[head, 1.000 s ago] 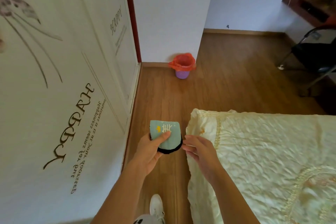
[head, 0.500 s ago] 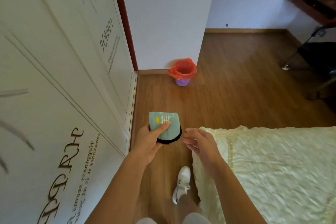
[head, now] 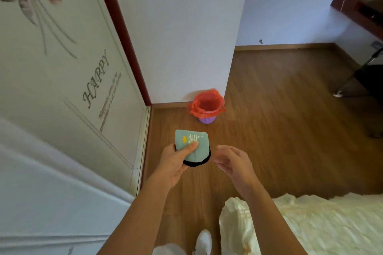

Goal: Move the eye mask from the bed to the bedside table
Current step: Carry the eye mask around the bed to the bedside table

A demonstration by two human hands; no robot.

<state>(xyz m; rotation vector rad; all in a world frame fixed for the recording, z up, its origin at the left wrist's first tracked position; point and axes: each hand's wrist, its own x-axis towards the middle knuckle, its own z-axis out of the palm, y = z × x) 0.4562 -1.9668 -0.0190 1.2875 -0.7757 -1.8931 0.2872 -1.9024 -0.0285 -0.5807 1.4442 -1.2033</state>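
Presently: eye mask (head: pixel 191 148) folded and pinched in left hand (head: pixel 176 163), apparently for carrying. Right hand (head: pixel 232 161) loose, empty, just beside. Bedside table not in view.

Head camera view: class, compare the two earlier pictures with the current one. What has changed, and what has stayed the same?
The person has walked forward: the bed has slid down and back, and the bin is closer. The right hand has come off the bed and hangs free. The left hand still grips the folded eye mask.
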